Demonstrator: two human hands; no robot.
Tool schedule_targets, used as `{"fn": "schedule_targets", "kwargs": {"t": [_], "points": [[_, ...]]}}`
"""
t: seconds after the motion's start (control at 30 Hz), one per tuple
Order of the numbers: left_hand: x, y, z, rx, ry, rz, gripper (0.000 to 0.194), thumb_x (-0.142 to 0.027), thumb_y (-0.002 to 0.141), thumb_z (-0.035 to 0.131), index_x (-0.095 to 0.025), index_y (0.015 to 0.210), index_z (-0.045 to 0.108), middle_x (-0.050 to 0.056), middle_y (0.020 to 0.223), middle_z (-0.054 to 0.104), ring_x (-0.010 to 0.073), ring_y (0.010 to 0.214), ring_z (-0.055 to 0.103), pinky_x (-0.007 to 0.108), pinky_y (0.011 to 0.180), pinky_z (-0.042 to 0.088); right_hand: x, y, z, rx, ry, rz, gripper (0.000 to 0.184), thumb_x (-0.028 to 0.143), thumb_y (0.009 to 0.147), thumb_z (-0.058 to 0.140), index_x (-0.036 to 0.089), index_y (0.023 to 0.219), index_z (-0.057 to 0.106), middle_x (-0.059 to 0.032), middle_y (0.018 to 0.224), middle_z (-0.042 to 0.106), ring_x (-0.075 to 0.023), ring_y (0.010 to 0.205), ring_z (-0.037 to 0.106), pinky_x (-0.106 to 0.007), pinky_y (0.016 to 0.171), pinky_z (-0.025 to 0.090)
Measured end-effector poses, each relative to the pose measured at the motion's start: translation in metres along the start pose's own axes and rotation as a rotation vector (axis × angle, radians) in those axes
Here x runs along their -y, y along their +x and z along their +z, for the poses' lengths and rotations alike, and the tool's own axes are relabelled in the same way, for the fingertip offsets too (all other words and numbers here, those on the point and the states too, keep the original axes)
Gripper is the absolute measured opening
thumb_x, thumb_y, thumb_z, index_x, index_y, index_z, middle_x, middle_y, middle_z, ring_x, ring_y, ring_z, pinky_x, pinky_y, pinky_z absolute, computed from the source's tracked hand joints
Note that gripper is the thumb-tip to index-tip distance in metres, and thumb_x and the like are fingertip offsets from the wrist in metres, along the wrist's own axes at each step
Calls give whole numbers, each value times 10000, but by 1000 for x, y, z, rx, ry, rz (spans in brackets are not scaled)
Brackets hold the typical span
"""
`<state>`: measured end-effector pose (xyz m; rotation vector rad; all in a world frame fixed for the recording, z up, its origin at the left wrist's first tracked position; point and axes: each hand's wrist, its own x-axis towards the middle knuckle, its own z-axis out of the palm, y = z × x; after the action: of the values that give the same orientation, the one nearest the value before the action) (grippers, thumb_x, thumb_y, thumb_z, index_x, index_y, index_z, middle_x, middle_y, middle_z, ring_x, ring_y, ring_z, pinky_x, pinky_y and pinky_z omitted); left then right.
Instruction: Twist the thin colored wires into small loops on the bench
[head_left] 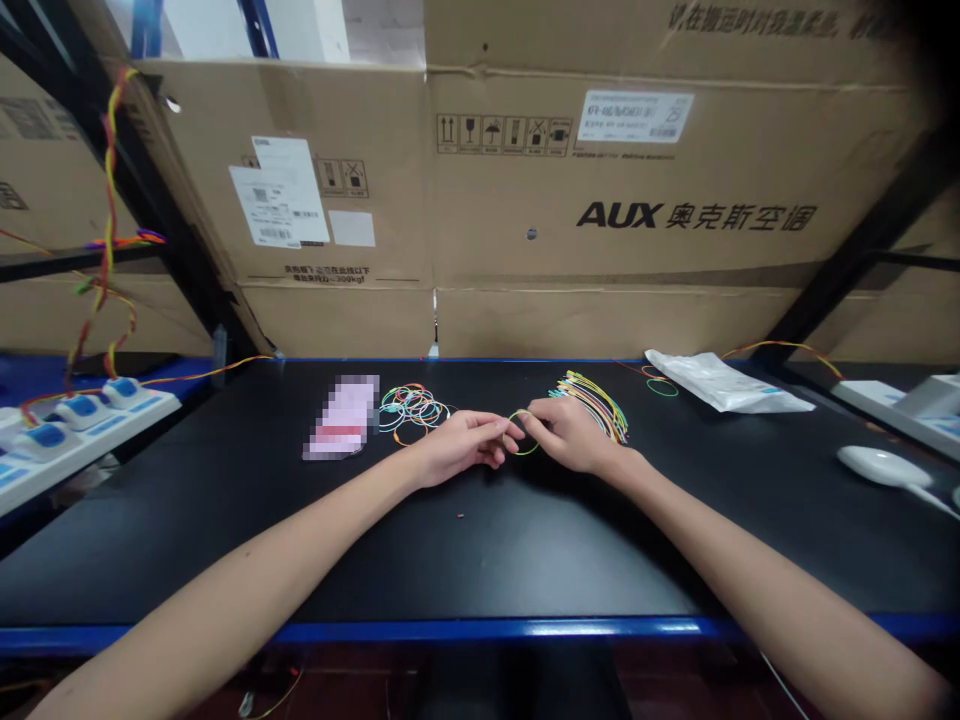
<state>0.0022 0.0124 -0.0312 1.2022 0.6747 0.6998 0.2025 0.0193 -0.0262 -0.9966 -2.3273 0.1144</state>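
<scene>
1. The left hand (470, 440) and right hand (568, 430) pinch a green wire (528, 453) above the table (480, 570).
2. It looks unfinished.
3. Looped wires (410, 408) lie by the left hand, bunched wires (598, 398) by the right.
4. I can't tell which are done.

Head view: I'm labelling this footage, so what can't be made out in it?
All in the head view:
Green wire: its ends can't be traced; fingers cover parts of it.
Wire bundle: partly hidden behind the right hand.
Tiny loose piece: too small to identify.
Pixelated item: details masked by blocks.
Left power strip: cut off by the left edge.
</scene>
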Motion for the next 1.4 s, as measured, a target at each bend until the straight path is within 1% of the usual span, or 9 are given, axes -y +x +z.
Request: {"fn": "schedule_targets", "kwargs": {"t": [0.13, 0.3, 0.47, 0.63, 0.73, 0.83, 1.13, 1.3, 1.4], "points": [[-2, 0, -3, 50, -7, -23, 309, -379, 762, 704, -116, 924, 691, 52, 788, 650, 82, 625, 543, 253, 645, 410, -5, 1, 4, 112, 2, 73, 390, 294, 923, 402, 159, 585, 543, -7, 531, 526, -101, 485, 395, -249, 521, 248], [1, 0, -3, 37, 47, -10, 294, -365, 733, 734, -104, 864, 701, 63, 773, 666, 84, 632, 546, 251, 652, 426, 1, 1, 6, 175, 21, 44, 291, 192, 881, 436, 157, 630, 579, -24, 603, 594, -101, 525, 462, -238, 534, 267], [5, 2, -3, -15, 69, 5, 321, -369, 727, 739, -98, 896, 701, 89, 804, 684, 101, 647, 563, 271, 641, 460, 3, 0, 6, 104, 0, 42, 332, 217, 884, 436, 160, 568, 519, -2, 537, 523, -91, 484, 397, -243, 523, 257], [4, 2, 0, -109, 3, 18, 291, -355, 717, 748, -110, 866, 695, 62, 782, 669, 91, 623, 559, 269, 639, 464, 5, 0, 7, -10, 40, 48, 373, 244, 899, 422, 164, 536, 452, 25, 499, 436, -81, 461, 341, -240, 504, 240], [1, 1, 0, -55, -41, 0, 274, -361, 736, 728, -117, 855, 695, 44, 759, 655, 85, 614, 558, 260, 645, 449, 4, 1, 9, 1, 36, 84, 373, 253, 902, 422, 163, 542, 457, 26, 493, 438, -81, 458, 334, -244, 499, 227], [0, 0, -1, 3, -36, -12, 280, -359, 752, 714, -113, 883, 697, 33, 732, 636, 74, 599, 534, 247, 636, 423, 1, 2, 11, 68, 13, 128, 364, 265, 908, 418, 157, 573, 511, 8, 514, 498, -88, 469, 376, -247, 510, 236], [-3, -1, -4, 29, -23, -19, 267, -334, 720, 743, -104, 844, 688, 47, 752, 628, 85, 634, 506, 249, 644, 381, 0, 3, 11, 107, 11, 147, 364, 298, 905, 427, 150, 602, 564, -23, 566, 582, -95, 493, 420, -245, 525, 249], [-8, -1, -3, 165, -98, -83, 243, -310, 787, 675, -102, 912, 682, -42, 635, 450, 27, 482, 287, 226, 537, 281, -3, 4, 13, 116, 11, 148, 437, 366, 932, 391, 156, 580, 542, -12, 532, 543, -96, 474, 366, -251, 515, 231], [-9, -1, -3, 181, -94, -102, 244, -329, 817, 639, -101, 895, 677, -62, 587, 378, 30, 470, 236, 223, 519, 242, -4, 5, 13, 140, 18, 113, 440, 342, 944, 366, 156, 597, 561, -16, 545, 548, -99, 483, 379, -250, 528, 240]]}}
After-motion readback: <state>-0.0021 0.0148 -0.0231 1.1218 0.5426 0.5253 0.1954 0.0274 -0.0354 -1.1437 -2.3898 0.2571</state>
